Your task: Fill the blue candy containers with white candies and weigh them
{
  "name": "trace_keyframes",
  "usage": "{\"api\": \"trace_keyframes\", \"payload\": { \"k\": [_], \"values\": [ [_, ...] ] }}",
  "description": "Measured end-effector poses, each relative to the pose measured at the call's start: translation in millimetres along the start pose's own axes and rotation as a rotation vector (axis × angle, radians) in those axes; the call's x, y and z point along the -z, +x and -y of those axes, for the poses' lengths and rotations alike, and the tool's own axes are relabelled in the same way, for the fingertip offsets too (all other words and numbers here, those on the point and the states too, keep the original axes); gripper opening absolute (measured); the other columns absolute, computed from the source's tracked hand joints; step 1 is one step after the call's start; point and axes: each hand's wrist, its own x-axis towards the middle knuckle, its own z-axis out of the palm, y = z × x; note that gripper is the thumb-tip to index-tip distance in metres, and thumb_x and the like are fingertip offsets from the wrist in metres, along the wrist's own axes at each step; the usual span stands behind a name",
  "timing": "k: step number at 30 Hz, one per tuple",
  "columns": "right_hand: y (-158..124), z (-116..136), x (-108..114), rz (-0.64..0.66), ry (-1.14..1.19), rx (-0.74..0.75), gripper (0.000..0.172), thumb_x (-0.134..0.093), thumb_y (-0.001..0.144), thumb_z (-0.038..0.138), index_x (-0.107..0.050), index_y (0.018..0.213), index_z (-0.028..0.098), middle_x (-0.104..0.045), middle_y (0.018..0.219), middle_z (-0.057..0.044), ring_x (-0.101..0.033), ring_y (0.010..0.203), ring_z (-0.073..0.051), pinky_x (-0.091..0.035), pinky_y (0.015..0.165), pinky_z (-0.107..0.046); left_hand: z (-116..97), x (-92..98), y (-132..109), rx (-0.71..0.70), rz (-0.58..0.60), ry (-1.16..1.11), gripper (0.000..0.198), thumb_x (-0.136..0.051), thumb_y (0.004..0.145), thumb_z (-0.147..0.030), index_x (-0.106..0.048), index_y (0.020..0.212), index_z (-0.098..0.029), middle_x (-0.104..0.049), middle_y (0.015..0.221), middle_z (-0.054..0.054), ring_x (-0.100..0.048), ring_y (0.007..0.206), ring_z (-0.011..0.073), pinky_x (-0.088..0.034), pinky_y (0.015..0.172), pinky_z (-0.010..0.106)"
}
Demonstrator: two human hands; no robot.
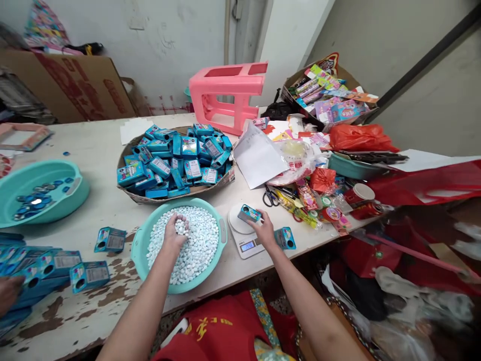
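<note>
My left hand [176, 231] is in a teal basin [138, 245] full of small white and pale blue pieces [201, 235], its fingers curled around some of them. With my right hand [264, 228] I grip a small blue tin [249, 213] by its right end, over the round plate of a white scale [240, 224]. Whether the tin rests on the plate is hard to tell. The scale's display is lit. Another blue tin [285, 238] lies just right of my right hand.
Behind the basin, a cardboard tray [176, 198] holds many blue tins. Further left are a second teal basin [56, 213], blue tins [90, 276] and another person's hand [10, 295]. Scissors [270, 196], packets and a pink stool [229, 82] occupy the back and right.
</note>
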Motion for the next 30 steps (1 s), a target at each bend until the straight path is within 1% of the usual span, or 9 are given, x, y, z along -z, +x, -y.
{"api": "trace_keyframes", "payload": {
  "k": [3,7,11,14,18,22,25,27,30],
  "values": [
    [5,34,-2,0.042,0.033,0.067,0.038,-0.071,0.069,0.042,-0.063,0.099,0.019,-0.064,0.096,-0.006,-0.059,0.092,-0.023,-0.047,0.087,-0.041,3,-3.6,-4,0.061,0.104,-0.069,0.021,-0.052,0.086,-0.029,-0.045,0.070,-0.018,-0.046,0.055,-0.003,-0.043,0.039,0.0072,-0.028,0.033,0.015],
    [-14,90,-15,0.156,0.076,0.280,0.033,-0.069,0.075,0.038,-0.063,0.103,0.022,-0.063,0.099,-0.006,-0.058,0.094,-0.021,-0.047,0.086,-0.036,-5,-25.9,-34,0.053,0.154,-0.105,0.027,-0.056,0.085,-0.033,-0.042,0.067,-0.018,-0.037,0.048,-0.006,-0.036,0.035,0.0063,-0.022,0.031,0.016],
    [-35,121,-53,0.329,0.050,0.345,0.029,-0.069,0.076,0.036,-0.064,0.101,0.023,-0.063,0.095,-0.005,-0.059,0.090,-0.022,-0.048,0.081,-0.035,-8,-59.3,-67,-0.212,0.230,-0.043,0.035,-0.065,0.077,-0.042,-0.043,0.063,-0.018,-0.039,0.048,-0.006,-0.038,0.037,0.0062,-0.027,0.035,0.018],
    [-46,128,-78,0.369,0.047,0.366,0.031,-0.070,0.075,0.035,-0.063,0.103,0.023,-0.063,0.096,-0.005,-0.059,0.092,-0.023,-0.047,0.082,-0.035,-4,-71.1,-74,-0.501,0.173,0.089,0.039,-0.069,0.072,-0.044,-0.045,0.059,-0.017,-0.044,0.051,-0.003,-0.046,0.044,0.0073,-0.035,0.042,0.020],
    [-52,132,-89,0.390,0.047,0.372,0.032,-0.071,0.074,0.032,-0.063,0.104,0.024,-0.064,0.096,-0.005,-0.059,0.093,-0.023,-0.047,0.083,-0.035,-1,-70.8,-71,-0.596,0.083,0.128,0.042,-0.070,0.070,-0.049,-0.046,0.059,-0.017,-0.043,0.052,-0.004,-0.043,0.043,0.0064,-0.030,0.039,0.019],
    [-49,137,-87,0.410,0.081,0.337,0.033,-0.074,0.072,0.030,-0.065,0.103,0.023,-0.064,0.097,-0.004,-0.059,0.094,-0.023,-0.047,0.084,-0.035,-8,-71.1,-68,-0.514,0.089,0.093,0.044,-0.074,0.066,-0.049,-0.043,0.061,-0.018,-0.037,0.050,-0.006,-0.036,0.039,0.0053,-0.024,0.037,0.019],
    [-46,138,-73,0.427,0.195,0.248,0.033,-0.074,0.071,0.035,-0.066,0.100,0.022,-0.065,0.097,-0.004,-0.061,0.093,-0.022,-0.049,0.083,-0.033,-14,-60.8,-64,-0.500,0.104,0.133,0.044,-0.068,0.070,-0.052,-0.041,0.061,-0.019,-0.035,0.051,-0.006,-0.034,0.039,0.0063,-0.025,0.038,0.020],
    [-43,132,-53,0.412,0.260,0.148,0.035,-0.073,0.071,0.038,-0.065,0.101,0.021,-0.066,0.098,-0.005,-0.062,0.092,-0.022,-0.050,0.082,-0.033,-16,-42.9,-59,-0.574,0.073,0.374,0.040,-0.064,0.073,-0.053,-0.045,0.062,-0.019,-0.044,0.055,-0.002,-0.044,0.046,0.0102,-0.032,0.043,0.022],
    [-32,106,-18,0.294,0.258,0.009,0.038,-0.071,0.072,0.041,-0.063,0.103,0.020,-0.067,0.098,-0.006,-0.063,0.089,-0.022,-0.051,0.081,-0.035,-21,-11.8,-46,-0.720,0.052,1.010,0.026,-0.072,0.065,-0.043,-0.060,0.069,-0.021,-0.063,0.081,0.007,-0.060,0.083,0.0230,-0.046,0.066,0.030]
  ]
}}
